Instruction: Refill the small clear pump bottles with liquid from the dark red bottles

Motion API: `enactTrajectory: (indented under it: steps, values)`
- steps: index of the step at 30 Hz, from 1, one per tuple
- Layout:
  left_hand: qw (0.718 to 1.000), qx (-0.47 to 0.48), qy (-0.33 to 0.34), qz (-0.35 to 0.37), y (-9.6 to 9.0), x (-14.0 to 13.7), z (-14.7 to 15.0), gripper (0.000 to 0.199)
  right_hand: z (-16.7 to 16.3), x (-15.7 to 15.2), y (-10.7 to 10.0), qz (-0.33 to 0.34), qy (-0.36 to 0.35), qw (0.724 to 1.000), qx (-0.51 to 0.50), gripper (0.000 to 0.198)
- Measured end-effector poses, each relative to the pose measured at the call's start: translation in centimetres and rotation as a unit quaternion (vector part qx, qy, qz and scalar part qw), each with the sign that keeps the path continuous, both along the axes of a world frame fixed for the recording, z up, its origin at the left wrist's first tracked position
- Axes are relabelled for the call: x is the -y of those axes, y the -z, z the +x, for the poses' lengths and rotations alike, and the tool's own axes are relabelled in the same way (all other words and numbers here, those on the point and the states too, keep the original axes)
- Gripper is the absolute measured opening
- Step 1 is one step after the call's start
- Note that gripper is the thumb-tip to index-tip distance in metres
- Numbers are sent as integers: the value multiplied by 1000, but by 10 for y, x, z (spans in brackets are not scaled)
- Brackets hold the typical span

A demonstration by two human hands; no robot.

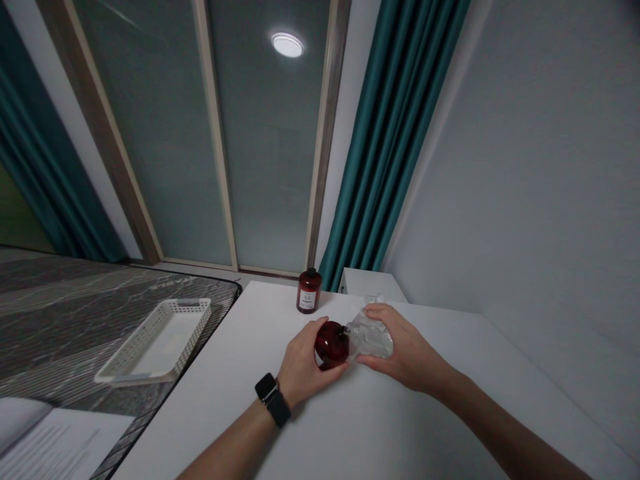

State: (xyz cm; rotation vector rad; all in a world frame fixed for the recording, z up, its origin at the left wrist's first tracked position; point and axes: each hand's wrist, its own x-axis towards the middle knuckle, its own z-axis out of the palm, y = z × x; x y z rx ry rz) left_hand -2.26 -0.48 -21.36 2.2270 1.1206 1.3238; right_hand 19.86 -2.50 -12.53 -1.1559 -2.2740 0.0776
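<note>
My left hand [311, 363], with a black watch on its wrist, is wrapped round a dark red bottle [331, 343]. That bottle is tipped over, its neck pointing right. Closed round a clear, crinkled-looking plastic piece [371, 335] is my right hand [400, 347]. The clear piece meets the bottle's neck; whether it is a bag or a soft container I cannot tell. Beyond both hands, a second dark red bottle [309, 291] with a black cap and a white label stands upright on the white table [240, 407].
To the left, a white perforated basket [187, 347] rests on a grey patterned bed or mat [65, 300]. An open book [65, 440] lies at the lower left. A white cabinet [373, 283] stands behind the table, near a teal curtain [390, 147] and the right-hand wall.
</note>
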Motion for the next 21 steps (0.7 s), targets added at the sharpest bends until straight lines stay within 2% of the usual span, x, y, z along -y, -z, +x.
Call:
enactTrajectory:
  steps: [12, 21]
  values:
    - [1000, 1, -12, 18, 3, -1, 1, 75, 0, -2, -1, -5, -8, 1000, 4, 56]
    - [1000, 6, -10, 5, 2, 0, 1, 75, -1, -3, -2, -13, -8, 1000, 7, 56]
